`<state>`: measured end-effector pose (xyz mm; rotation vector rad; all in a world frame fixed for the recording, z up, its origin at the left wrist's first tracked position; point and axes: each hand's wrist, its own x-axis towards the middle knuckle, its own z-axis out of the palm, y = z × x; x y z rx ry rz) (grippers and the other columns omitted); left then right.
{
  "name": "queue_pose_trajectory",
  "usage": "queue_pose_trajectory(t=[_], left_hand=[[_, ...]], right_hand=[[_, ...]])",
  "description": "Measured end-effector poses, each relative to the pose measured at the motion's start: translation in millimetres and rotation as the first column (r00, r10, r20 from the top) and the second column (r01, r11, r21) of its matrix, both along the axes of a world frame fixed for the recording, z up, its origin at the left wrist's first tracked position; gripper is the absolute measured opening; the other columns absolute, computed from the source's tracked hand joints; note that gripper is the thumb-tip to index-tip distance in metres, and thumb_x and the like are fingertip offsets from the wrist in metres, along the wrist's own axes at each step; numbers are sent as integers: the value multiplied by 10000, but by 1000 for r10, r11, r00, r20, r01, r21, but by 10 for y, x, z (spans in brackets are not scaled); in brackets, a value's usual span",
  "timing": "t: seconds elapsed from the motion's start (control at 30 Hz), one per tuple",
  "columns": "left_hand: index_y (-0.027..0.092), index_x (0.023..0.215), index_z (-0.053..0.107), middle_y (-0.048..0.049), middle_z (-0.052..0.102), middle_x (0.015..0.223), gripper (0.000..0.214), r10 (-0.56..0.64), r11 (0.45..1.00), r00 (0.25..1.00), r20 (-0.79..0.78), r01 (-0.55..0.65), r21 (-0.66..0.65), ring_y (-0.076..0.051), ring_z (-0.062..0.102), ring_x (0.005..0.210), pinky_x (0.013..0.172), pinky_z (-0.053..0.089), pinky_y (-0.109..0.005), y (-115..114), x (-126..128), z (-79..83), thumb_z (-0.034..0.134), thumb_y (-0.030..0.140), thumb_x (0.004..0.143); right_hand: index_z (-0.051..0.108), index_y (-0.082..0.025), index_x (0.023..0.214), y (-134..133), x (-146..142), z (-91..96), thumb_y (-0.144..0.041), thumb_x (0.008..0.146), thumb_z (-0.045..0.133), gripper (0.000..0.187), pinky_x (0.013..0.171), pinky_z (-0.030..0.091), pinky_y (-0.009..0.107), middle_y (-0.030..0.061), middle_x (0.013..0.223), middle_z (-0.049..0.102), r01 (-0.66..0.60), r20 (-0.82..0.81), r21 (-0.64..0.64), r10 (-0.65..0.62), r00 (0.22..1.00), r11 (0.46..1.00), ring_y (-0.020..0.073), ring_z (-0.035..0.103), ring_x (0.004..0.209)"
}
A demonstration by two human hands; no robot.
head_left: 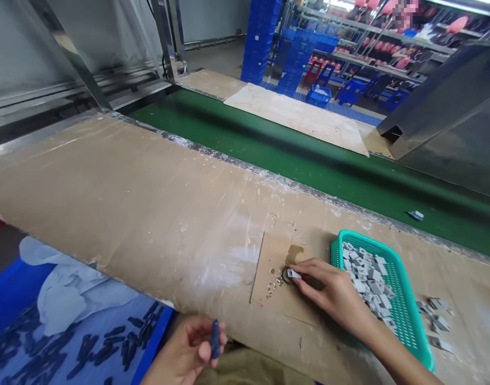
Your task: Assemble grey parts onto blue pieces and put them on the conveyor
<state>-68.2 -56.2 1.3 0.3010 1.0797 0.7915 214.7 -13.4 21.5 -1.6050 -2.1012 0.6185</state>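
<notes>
Left hand [191,347] pinches a dark blue piece [215,342], tip up, by the counter's [128,203] near edge; right hand [337,291] pinches a pale block [295,274] at a round dish [285,276], basket [406,315] close by, presumably for short reaches!

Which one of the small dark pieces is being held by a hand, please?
The dark piece upright in the left hand; the loose pieces lie in the blue bin.
</notes>
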Motion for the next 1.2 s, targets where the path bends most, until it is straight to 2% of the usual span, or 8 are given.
queue_pose_trajectory(t=[0.2, 0.33, 0.5, 0.7, 0.8, 0.93, 1.07, 1.2], left_hand=[[142, 564, 552, 2, 575, 548, 531, 12, 999, 977, 214, -22, 43, -92, 480, 501, 435, 408, -175, 60, 265, -44, 889, 381, 230], [125, 563, 522, 5, 567, 535, 553, 23, 998, 991, 132, -31, 61, -79, 464, 475, 441, 454, -180, 124, 434, -11, 890, 381, 240], [109, 628, 650, -39, 624, 563, 353, 94, 963, 995, 19, -96, 251, -107, 537, 519, 525, 496, -188, 258, 860, -2, 879, 274, 415], [124, 689, 685, -50, 652, 600, 268, 158, 930, 962, 223, -221, 294, -109, 564, 478, 467, 487, -164, 297, 1176, 152, 838, 164, 473], [143, 685, 689, -51, 658, 640, 219, 153, 916, 951, 268, -238, 322, -118, 575, 476, 435, 480, -161, 254, 1190, 214, 822, 150, 511], [170, 642, 691, -15, 579, 675, 172, 183, 869, 968, 173, -242, 431, -151, 598, 481, 403, 483, -189, 242, 1215, 180, 816, 154, 526], [186, 713, 708, -12, 542, 713, 98, 89, 825, 995, -53, -44, 564, -156, 615, 522, 478, 520, -210, 323, 1200, 103, 756, 208, 631], [223, 1006, 643, -49, 557, 1065, 525, -10, 858, 987, -159, 91, 506, -229, 615, 888, 655, 555, -231, 438, 1059, 128, 824, 199, 514]], right_hand=[[683, -208, 992, 13, 7, -12, -228, 836, 504, 237, 753, 528, 303, 80, 941, 684, -16, 25, -25, 17, 1000, 1000, 191, 644, 864], [699, -214, 925, -7, 4, 61, -297, 777, 603, 196, 686, 538, 318, 80, 879, 700, 128, -124, -105, -141, 982, 986, 213, 659, 774], [694, -188, 782, -184, -92, 236, -354, 635, 735, 225, 558, 555, 294, 94, 779, 719, 303, -460, -390, -470, 754, 869, 222, 672, 638], [679, -201, 746, -377, -273, 333, -288, 614, 764, 180, 618, 566, 303, 82, 755, 720, 292, -569, -457, -529, 630, 840, 224, 680, 655], [666, -208, 733, -381, -311, 338, -246, 604, 772, 171, 628, 560, 281, 60, 737, 718, 277, -582, -470, -531, 616, 838, 211, 680, 671], [655, -189, 716, -387, -314, 327, -256, 621, 759, 156, 599, 549, 262, 55, 712, 710, 255, -579, -475, -517, 631, 842, 193, 672, 636], [655, -161, 720, -336, -305, 275, -311, 623, 751, 203, 589, 546, 274, 63, 708, 712, 269, -579, -492, -542, 610, 828, 196, 674, 619], [682, -142, 839, 176, -100, 233, -325, 676, 707, 246, 665, 542, 305, 64, 784, 724, 384, -466, -324, -498, 731, 865, 216, 681, 735]])
